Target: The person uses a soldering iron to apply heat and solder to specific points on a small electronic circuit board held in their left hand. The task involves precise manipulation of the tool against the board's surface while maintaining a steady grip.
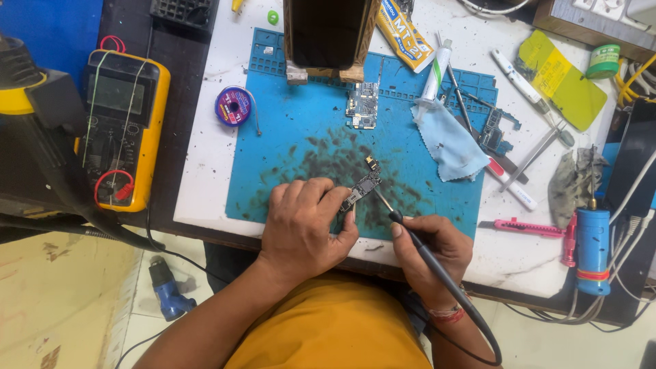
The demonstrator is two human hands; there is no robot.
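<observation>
Two hands work at the near edge of a blue silicone mat (pixel 301 130). The left hand (pixel 304 229) lies palm down with its fingers curled closed, pinning the near end of a small circuit board (pixel 364 184) against the mat. This board is narrow and elongated; its long axis runs diagonally, from the left fingertips at the lower left up and away to the upper right, where a small square part sits at its far tip. The right hand (pixel 430 249) grips a black soldering iron (pixel 417 246) in a closed pen hold. The iron's metal tip points up and to the left, ending just beside the board's right edge; whether it touches cannot be told. Its cable trails down past the right wrist. Dark residue stains the mat around the board. A second circuit board (pixel 362 104) lies farther up the mat, well apart. A yellow multimeter (pixel 123 130) stands at the left.
</observation>
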